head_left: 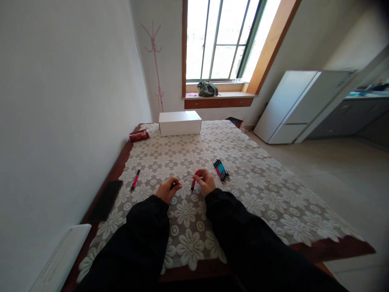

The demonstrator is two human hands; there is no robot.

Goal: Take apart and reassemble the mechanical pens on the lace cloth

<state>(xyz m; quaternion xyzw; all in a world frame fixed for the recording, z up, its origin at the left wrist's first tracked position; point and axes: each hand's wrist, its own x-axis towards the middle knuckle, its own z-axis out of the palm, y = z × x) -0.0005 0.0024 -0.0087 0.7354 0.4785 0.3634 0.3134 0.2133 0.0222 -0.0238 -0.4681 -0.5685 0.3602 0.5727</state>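
Observation:
My right hand (206, 181) pinches a red and black pen (193, 185) near its upper end, the black end pointing down toward the floral tablecloth (186, 211). Just to the left, my left hand (166, 190) is closed, with a small black piece (173, 186) between thumb and fingers; its exact kind is too small to make out. To the right of my right hand lies a row of several pens (221, 170), teal and black with a red one at the left side. Another red and black pen (135, 179) lies alone on the left of the cloth.
A white box (180, 123) stands at the far end of the table, with a red packet (139, 135) to its left. Along the left edge lie a dark flat pad (106, 200) and a white device (62, 257). A wall rises on the left.

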